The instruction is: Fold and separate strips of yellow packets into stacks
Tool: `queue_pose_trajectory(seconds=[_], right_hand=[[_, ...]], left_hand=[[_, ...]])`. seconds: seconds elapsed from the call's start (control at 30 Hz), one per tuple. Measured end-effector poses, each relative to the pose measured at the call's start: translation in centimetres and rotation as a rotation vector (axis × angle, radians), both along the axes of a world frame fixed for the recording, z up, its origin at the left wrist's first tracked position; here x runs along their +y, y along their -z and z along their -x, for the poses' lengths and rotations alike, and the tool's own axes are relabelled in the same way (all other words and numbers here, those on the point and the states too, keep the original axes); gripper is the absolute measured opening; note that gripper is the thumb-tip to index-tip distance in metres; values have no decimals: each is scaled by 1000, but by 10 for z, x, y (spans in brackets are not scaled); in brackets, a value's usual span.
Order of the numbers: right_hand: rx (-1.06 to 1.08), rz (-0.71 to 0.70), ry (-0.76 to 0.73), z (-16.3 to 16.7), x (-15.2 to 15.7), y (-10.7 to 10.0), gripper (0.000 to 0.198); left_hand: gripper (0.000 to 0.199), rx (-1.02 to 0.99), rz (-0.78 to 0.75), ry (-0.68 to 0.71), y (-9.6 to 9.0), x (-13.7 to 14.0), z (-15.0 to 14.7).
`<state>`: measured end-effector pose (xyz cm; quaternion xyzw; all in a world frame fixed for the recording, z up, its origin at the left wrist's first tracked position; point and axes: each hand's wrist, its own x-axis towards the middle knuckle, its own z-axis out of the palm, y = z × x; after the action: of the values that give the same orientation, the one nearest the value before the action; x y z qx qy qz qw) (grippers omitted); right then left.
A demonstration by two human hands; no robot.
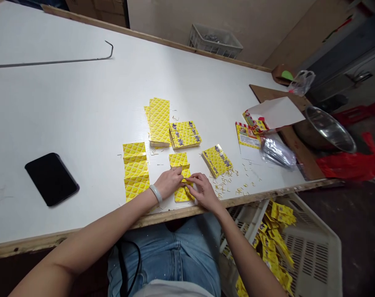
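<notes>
Yellow card: on the white table [97, 103], close to the near edge; card [179, 159] creased crosswise, under both hands.
Left hand: fingers [169, 182] drawn in narrow, holding the card by a raised fold.
Right hand: thumb and forefinger [205, 192] set narrow at the same fold; whether anything is pinched between them cannot be told, as the fingers hide it.
Step in hand: judged to be close fingertip work at the fold.
Next move calls for: in my judgement, a steady left hold and a fine right pinch, with the crease kept in line.
Creased sheet: at nine o'clock [136, 171], lying apart from the card.
Plain-patterned stack: at eleven o'clock [159, 119].
Figure-printed stacks: at twelve [185, 134] and two o'clock [217, 161]; small cartoon figures, no legible wording.
Loose brass-coloured bits: three o'clock [226, 182].
Printed label: further out at two o'clock [248, 136]; lines of print, unreadable. No brand legible.
Crate: four o'clock, below the table [336, 255], holding yellow packets [269, 247].
</notes>
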<state>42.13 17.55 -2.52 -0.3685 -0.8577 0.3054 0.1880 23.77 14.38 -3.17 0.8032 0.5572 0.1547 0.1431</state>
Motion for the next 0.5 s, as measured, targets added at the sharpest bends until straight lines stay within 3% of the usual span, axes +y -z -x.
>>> queue_pose_trajectory(seconds=[0.17,0.33,0.5], right_hand=[[14,40,15,2,5,6,18],[30,89,133,6,2,6,17],[28,118,92,6,2,6,22]], left_hand=[[16,38,-56,37,5,-1,-2],[17,77,-96,59,8,-1,-3],[17,66,-89,29,7,-3,-3]])
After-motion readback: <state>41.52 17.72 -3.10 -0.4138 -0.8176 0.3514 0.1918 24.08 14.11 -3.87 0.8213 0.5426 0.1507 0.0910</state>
